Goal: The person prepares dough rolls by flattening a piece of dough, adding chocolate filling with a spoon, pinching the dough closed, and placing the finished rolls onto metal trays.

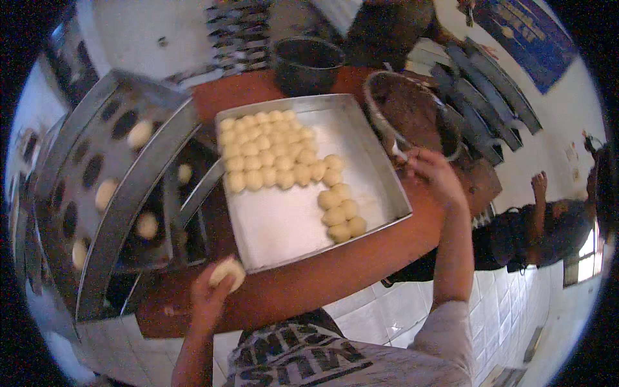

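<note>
My left hand (205,298) is closed around a pale, flattened round of dough (227,273), just off the near left corner of a square metal tray (277,229). Rows of smooth yellowish dough balls (264,151) fill the tray's far left part, and a smaller cluster (340,213) lies toward its near right. At the right, my right hand (435,174) grips a small light-coloured utensil, apparently a spoon (399,152), by the near rim of a large round bowl (385,122). Dark brown, crumbly-looking filling (412,106) sits in that bowl.
A reddish-brown table (342,264) carries the tray and bowl. Dark metal racks or trays with round hollows (93,168) stand at the left, several dough pieces (140,134) on them. Behind are a black bucket (308,64) and stacked dark metal pans (496,97). Two other people (390,32) are nearby.
</note>
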`<state>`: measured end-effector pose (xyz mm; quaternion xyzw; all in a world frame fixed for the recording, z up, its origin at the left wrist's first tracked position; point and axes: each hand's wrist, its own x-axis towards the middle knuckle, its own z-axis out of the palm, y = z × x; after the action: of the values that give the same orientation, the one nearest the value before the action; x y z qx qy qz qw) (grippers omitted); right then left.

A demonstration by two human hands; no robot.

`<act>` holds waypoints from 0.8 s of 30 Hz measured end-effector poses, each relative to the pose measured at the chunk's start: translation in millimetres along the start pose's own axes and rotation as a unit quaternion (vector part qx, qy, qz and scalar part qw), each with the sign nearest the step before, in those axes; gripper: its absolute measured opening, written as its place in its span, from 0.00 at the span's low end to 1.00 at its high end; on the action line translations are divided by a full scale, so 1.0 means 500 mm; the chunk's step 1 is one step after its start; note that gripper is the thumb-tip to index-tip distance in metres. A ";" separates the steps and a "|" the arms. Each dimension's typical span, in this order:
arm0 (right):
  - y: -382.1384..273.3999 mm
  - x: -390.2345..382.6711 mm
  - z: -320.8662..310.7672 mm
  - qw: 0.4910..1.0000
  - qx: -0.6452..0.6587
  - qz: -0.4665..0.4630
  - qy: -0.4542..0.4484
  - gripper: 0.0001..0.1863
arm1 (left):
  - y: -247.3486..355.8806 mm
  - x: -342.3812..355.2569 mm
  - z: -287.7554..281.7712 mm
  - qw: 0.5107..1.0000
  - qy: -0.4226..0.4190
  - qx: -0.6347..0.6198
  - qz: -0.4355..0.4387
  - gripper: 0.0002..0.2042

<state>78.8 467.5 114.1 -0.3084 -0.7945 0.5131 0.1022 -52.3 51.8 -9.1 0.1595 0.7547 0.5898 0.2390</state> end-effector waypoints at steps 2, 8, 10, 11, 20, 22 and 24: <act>0.008 -0.067 0.153 0.991 0.115 -0.039 -0.058 0.07 | -0.012 0.023 0.014 0.999 -0.005 -0.041 0.033 0.18; 0.026 -0.197 0.543 0.865 0.355 -0.015 -0.354 0.08 | -0.055 -0.019 0.037 0.999 -0.026 -0.035 -0.014 0.14; 0.027 -0.207 0.594 0.874 0.340 0.013 -0.348 0.09 | -0.079 -0.057 -0.031 0.982 -0.030 -0.180 -0.044 0.14; 0.023 -0.218 0.618 0.881 0.325 0.026 -0.344 0.09 | -0.087 -0.078 -0.066 0.970 -0.024 -0.231 -0.067 0.14; 0.047 -0.303 0.781 0.935 -0.096 -0.205 -0.272 0.22 | -0.164 -0.158 -0.156 0.895 0.152 -0.413 -0.075 0.15; 0.041 -0.314 0.804 0.870 -0.246 -0.367 -0.219 0.25 | -0.168 -0.160 -0.162 0.853 0.164 -0.490 -0.069 0.13; 0.073 -0.318 0.826 0.867 -0.218 -0.390 -0.221 0.27 | -0.209 -0.171 -0.202 0.772 0.111 -0.626 -0.008 0.18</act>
<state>20.5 72.6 -80.5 0.1333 -0.9434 0.3001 0.0462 -32.0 -101.4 -76.0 -0.0982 0.2407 0.9435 0.2054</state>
